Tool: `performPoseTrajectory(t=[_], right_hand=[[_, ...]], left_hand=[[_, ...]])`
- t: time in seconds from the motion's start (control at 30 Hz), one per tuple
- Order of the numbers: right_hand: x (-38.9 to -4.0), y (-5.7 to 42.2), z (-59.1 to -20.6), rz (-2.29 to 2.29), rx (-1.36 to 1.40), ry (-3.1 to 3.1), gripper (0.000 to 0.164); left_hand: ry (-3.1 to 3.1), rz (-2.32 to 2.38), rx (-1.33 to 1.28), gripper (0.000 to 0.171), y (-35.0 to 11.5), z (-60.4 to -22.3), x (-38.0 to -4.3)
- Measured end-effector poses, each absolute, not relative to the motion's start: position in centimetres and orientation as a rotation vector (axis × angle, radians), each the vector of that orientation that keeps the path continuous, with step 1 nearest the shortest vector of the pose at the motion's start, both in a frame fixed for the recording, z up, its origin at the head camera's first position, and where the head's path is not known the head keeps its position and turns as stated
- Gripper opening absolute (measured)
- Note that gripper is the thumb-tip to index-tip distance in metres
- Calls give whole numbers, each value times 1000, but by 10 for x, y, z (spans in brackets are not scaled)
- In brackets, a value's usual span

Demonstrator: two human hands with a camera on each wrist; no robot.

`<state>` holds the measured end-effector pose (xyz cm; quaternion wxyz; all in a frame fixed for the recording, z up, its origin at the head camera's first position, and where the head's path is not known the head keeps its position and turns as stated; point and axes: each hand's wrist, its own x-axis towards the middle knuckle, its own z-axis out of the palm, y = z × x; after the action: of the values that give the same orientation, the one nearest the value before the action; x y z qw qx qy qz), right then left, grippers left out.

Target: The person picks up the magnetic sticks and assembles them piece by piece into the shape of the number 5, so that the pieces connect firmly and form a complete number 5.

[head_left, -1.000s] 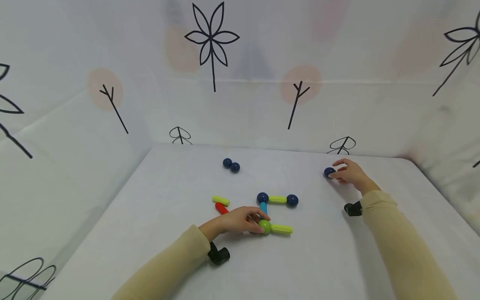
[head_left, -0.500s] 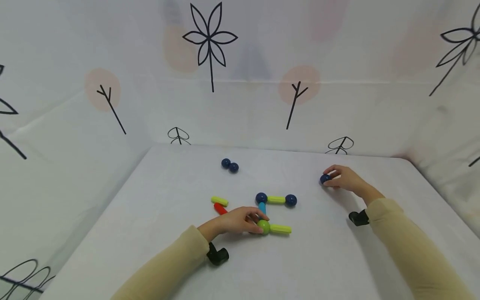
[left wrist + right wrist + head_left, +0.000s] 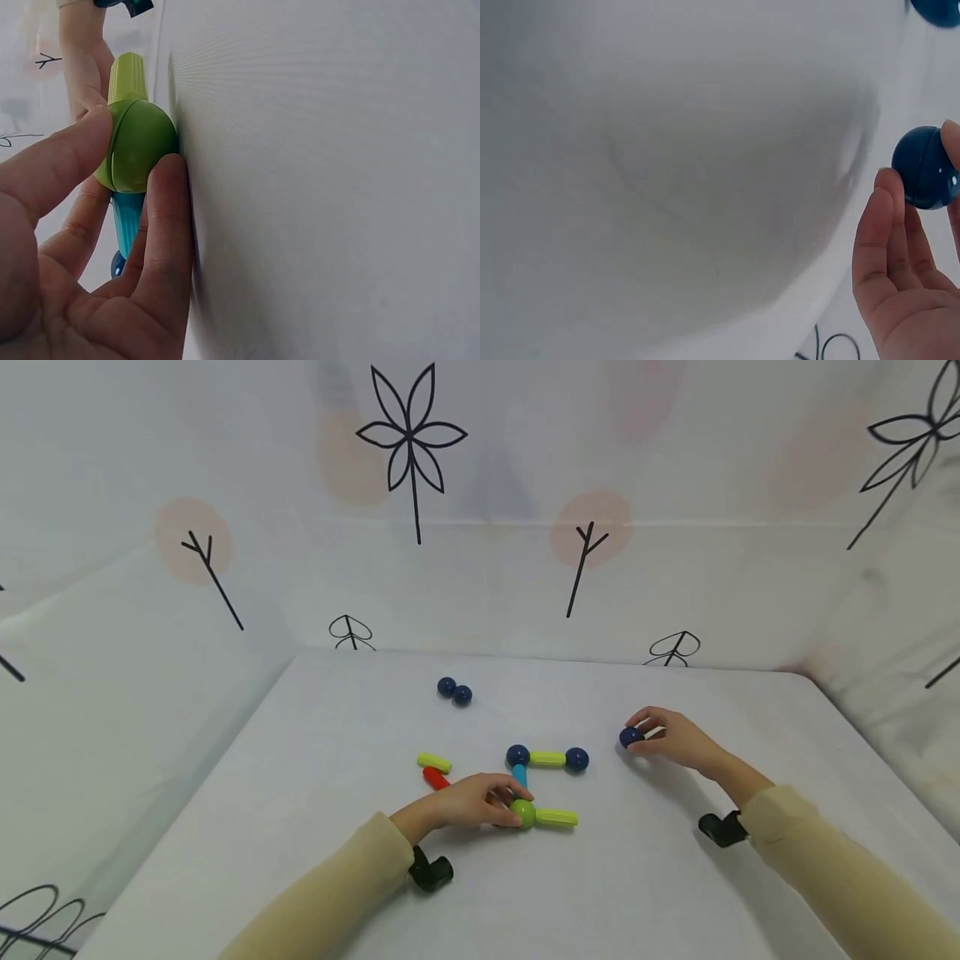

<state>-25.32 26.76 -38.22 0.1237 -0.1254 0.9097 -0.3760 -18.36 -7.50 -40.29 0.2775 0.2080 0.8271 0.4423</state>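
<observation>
My left hand (image 3: pixel 472 800) pinches a light-green ball (image 3: pixel 523 813) between thumb and fingers, low over the white surface. From that ball a yellow-green rod (image 3: pixel 557 817) sticks out to the right, and a blue rod (image 3: pixel 520 775) runs back to a dark-blue ball (image 3: pixel 517 755). Another yellow-green rod (image 3: pixel 548 759) joins this ball to a second dark-blue ball (image 3: pixel 577 759). Farther right, my right hand (image 3: pixel 675 742) holds a loose dark-blue ball (image 3: pixel 632 737) by its fingertips; the right wrist view shows the seam round this ball (image 3: pixel 924 169).
Two dark-blue balls (image 3: pixel 454 692) lie side by side at the back. Left of the joined pieces are a short yellow-green rod (image 3: pixel 434 763) and a red rod (image 3: pixel 435 778), partly behind my left hand. A printed cloth (image 3: pixel 487 585) closes the back.
My right hand has brought the dark-blue ball from the back right, leftward and nearer, toward the joined pieces. My left hand keeps its hold on the green ball; the view has turned slightly.
</observation>
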Motion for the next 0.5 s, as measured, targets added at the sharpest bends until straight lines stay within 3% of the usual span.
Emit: performPoseTrajectory(t=[0.5], right_hand=[[-225, 249, -387, -1186, -450, 2590, 36]], left_hand=[[2204, 1215, 556, 29, -75, -404, -184]])
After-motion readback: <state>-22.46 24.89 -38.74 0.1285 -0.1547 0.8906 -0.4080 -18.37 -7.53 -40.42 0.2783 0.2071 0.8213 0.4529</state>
